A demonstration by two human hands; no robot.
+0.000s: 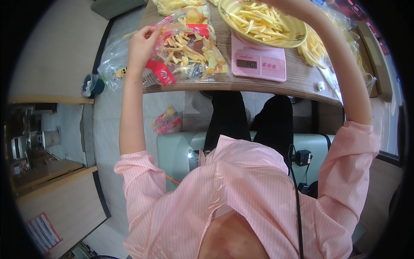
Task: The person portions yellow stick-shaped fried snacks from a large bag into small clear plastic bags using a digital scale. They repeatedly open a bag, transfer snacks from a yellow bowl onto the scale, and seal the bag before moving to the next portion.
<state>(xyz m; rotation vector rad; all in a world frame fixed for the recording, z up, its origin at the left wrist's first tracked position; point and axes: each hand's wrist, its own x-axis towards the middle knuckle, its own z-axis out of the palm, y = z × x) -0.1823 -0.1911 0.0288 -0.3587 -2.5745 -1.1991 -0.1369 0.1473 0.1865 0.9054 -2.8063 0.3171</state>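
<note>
My left hand [142,45] pinches the edge of an opened, printed plastic bag [166,73] at the table's left. Pale cut fries [184,53] lie loose on the bag. A yellow oval bowl [297,40], filled with more fries [258,22], rests tilted on a pink digital kitchen scale [258,73], whose display is lit. The forearm on the right reaches over the bowl's right side; my right hand is cut off by the top edge of the picture, so what it holds is hidden.
Clear bags of fries [312,48] lie right of the bowl, and another bag [178,5] lies at the back left. A crumpled tissue [321,85] sits near the wooden table's front edge [220,85]. A small bin [97,85] stands left; a printed bag [166,121] lies on the floor.
</note>
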